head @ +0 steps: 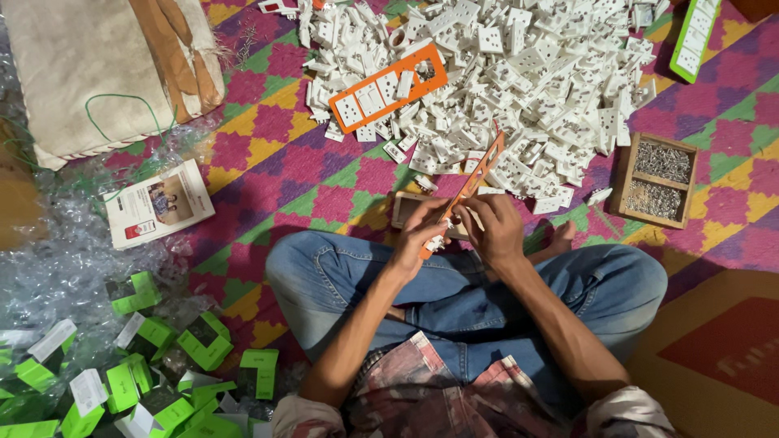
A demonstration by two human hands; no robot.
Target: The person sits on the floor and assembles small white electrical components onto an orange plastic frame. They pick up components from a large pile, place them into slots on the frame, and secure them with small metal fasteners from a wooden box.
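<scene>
I sit cross-legged in blue jeans on a patterned mat. Both my hands hold a long orange switch-plate frame (475, 180) on edge above my lap. My left hand (418, 237) grips its near end, where a small white socket part sits between the fingers. My right hand (492, 229) clasps the frame from the right side. Under my hands lies a small wooden block (406, 208). Beyond it spreads a big pile of white socket parts (519, 81), and a second orange frame (388, 88) fitted with white sockets lies on top of the pile.
A wooden two-compartment box of screws (656, 179) stands right of the pile. A green frame (695, 36) lies at top right. Green and white cartons (146, 381) and clear plastic wrap fill the lower left. A booklet (158, 203) and a cloth sack (97, 65) lie at left.
</scene>
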